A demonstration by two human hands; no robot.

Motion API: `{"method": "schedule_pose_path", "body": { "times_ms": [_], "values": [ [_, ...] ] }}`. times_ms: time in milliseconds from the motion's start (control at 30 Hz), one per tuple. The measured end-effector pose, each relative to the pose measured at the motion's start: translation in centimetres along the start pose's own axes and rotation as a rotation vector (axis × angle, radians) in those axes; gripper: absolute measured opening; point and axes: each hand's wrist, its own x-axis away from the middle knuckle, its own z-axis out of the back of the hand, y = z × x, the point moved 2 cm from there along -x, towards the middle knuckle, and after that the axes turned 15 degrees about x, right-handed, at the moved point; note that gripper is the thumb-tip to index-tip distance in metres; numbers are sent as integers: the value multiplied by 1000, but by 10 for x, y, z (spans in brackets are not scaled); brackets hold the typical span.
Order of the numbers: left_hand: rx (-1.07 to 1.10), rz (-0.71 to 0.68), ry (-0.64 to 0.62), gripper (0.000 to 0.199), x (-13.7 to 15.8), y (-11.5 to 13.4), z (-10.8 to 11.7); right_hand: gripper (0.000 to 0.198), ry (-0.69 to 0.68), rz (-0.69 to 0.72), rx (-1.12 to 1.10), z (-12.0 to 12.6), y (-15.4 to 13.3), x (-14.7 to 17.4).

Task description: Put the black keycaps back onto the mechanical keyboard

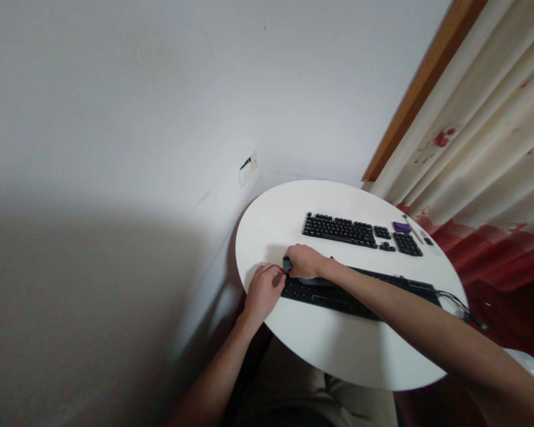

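Note:
A black keyboard base (329,299), its keycaps removed along the visible left part, lies across the white round table. My right hand (306,261) is closed around a grey-and-black handheld tool (287,264) over the base's left end. The tool's dark end points toward my left hand, and its kind is not clear. My left hand (264,287) rests at the base's left corner, fingers bent and close to the tool's end. What its fingertips pinch, if anything, is hidden. My right forearm covers much of the base's middle and right.
Black keycaps (340,229) lie in keyboard order farther back on the table (271,219). A purple item (401,227) and a thin pale strip (413,230) sit at the right. A cable (456,302) hangs over the right edge. Wall socket (245,173) at left; curtain (485,148) at right.

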Motion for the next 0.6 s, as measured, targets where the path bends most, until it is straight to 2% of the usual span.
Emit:
{"method": "schedule_pose_path", "body": {
  "times_ms": [233,600],
  "values": [
    [-93,-36,-1,11,3,4,-2,32,-42,-1,64,0,-5,1],
    [-119,-38,18,11,4,3,-2,35,-108,-13,149,-18,25,33]
  ]
}}
